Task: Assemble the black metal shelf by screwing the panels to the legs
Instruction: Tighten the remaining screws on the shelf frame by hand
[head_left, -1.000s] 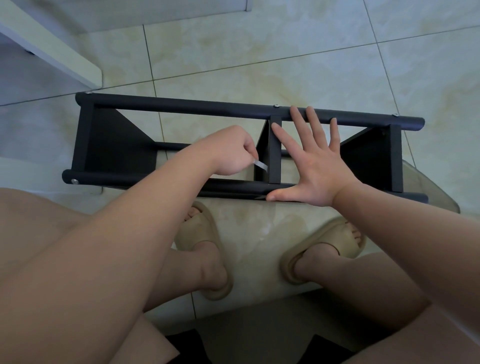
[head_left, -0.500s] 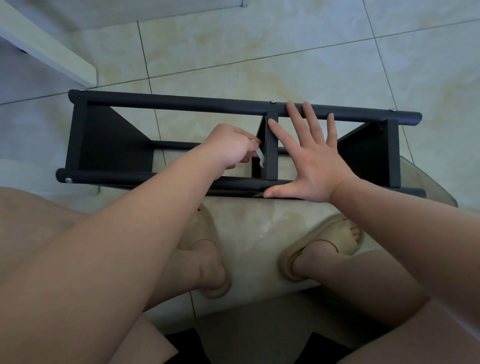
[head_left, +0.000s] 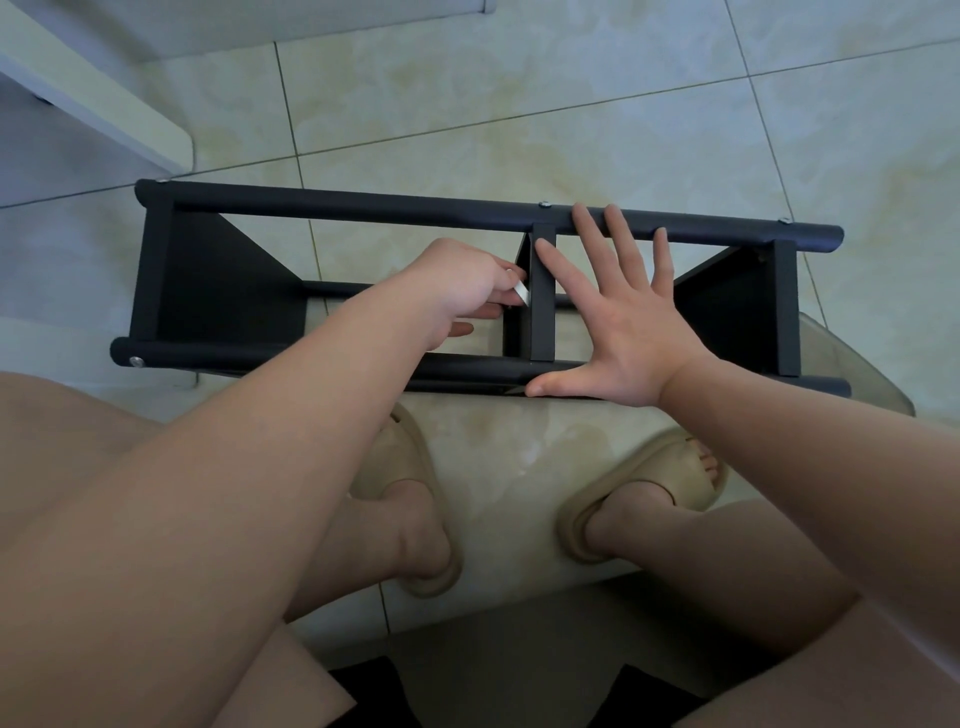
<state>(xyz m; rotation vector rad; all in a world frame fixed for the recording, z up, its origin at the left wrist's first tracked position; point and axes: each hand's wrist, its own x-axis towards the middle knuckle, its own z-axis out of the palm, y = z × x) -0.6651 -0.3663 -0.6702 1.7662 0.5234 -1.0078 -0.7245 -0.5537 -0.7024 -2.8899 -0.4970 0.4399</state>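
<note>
- The black metal shelf (head_left: 363, 208) is laid on its side on the tiled floor (head_left: 519, 104), stretched from 9 to 3 o'clock.
- A small silver tool (head_left: 521, 297) is pinched by the left hand (head_left: 462, 291) at 9 o'clock of the middle panel (head_left: 543, 312); since 1 second ago it has been shifted slightly toward 12 o'clock.
- The right hand (head_left: 628, 338) is kept flat, fingers spread, at 3 o'clock of that panel.
</note>
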